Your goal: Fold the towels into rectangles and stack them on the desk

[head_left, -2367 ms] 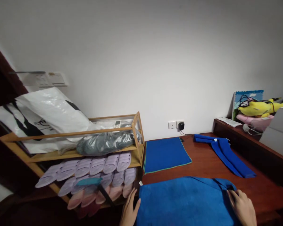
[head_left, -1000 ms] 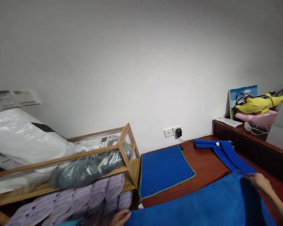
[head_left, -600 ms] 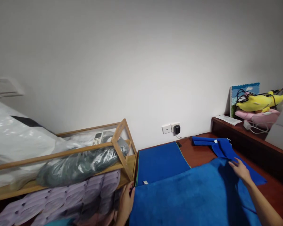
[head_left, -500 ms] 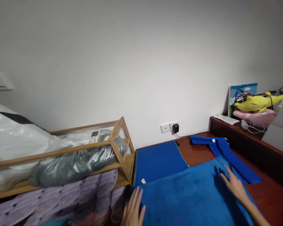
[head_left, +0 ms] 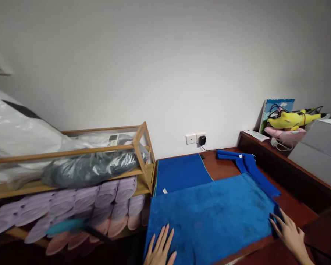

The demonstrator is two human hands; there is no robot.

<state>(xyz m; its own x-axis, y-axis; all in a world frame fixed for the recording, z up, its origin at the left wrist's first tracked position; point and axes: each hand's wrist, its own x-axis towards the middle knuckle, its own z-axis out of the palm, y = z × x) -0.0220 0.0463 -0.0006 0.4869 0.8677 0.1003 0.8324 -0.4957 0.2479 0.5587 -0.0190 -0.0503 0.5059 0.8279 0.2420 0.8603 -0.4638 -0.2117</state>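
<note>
A blue plush cloth [head_left: 209,217] lies spread over the dark red wooden surface, with darker patches in its pile. My left hand [head_left: 160,247] rests flat near its lower left part, fingers stretched out. At the cloth's right edge is my right hand [head_left: 288,232], fingers bent and somewhat apart, with the fingertips at the edge; a firm grip does not show. Beyond the cloth, a thinner blue cloth [head_left: 182,171] with green edging and a small white tag lies partly under it. A narrow folded blue cloth [head_left: 255,171] sits to the right.
On the left, a wooden rack [head_left: 151,176] holds a grey plastic-wrapped bundle [head_left: 91,169] and a remote control [head_left: 113,140], above rows of lilac slippers [head_left: 105,193]. A black plug [head_left: 202,140] sits in the wall socket. A yellow plush toy [head_left: 289,120] and white boxes [head_left: 320,151] stand right.
My right hand has moved down along the cloth to its right edge. My left hand lies farther onto the cloth. The view has shifted, showing more of the slippers and the cloth's front edge.
</note>
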